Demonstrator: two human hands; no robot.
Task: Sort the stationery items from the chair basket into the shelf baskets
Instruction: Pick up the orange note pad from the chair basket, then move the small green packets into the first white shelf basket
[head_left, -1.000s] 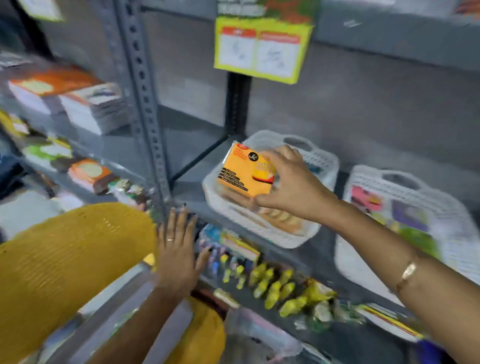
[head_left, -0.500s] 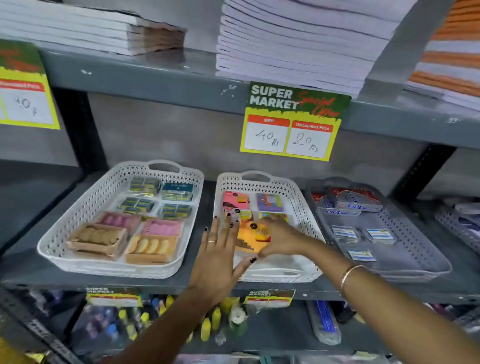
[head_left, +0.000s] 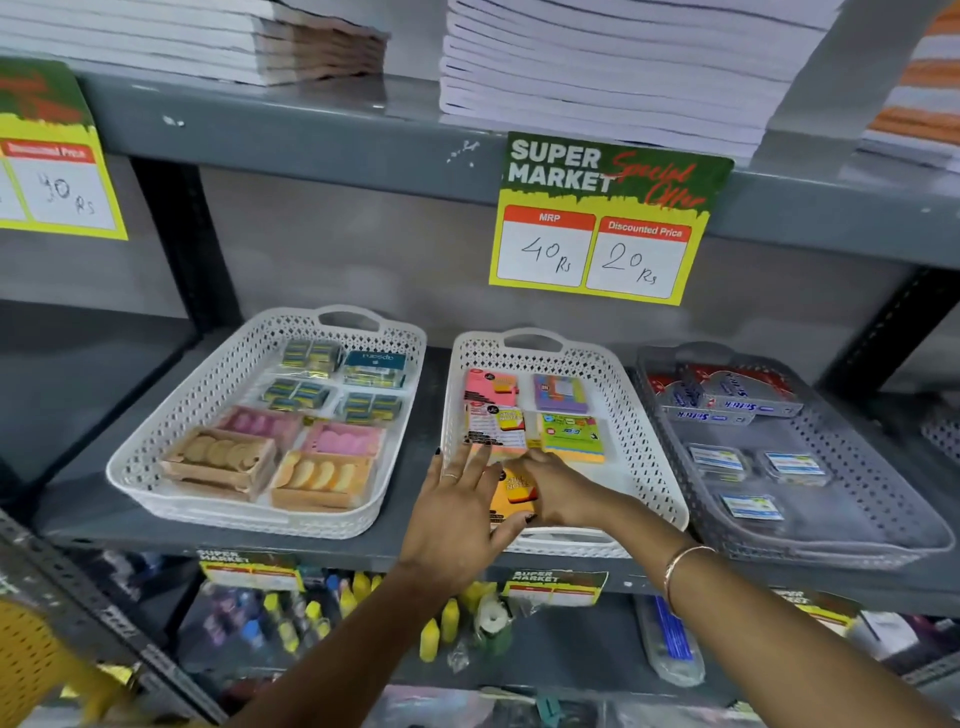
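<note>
An orange pack of sticky notes lies in the front of the middle white basket, with my right hand closed on its right edge. My left hand rests flat, fingers spread, over the basket's left front rim beside the pack. Behind them in the same basket lie other sticky-note packs: pink, purple, and green. The chair basket is out of view.
A left white basket holds erasers and small boxed items. A grey basket on the right holds staple boxes and small packs. A price sign hangs above. Notebook stacks fill the upper shelf; glue bottles sit on the lower shelf.
My view swung from the left shelf bay to the middle basket. My right hand carried the orange pack from above the left basket down into the middle basket; my left hand rose to its rim.
</note>
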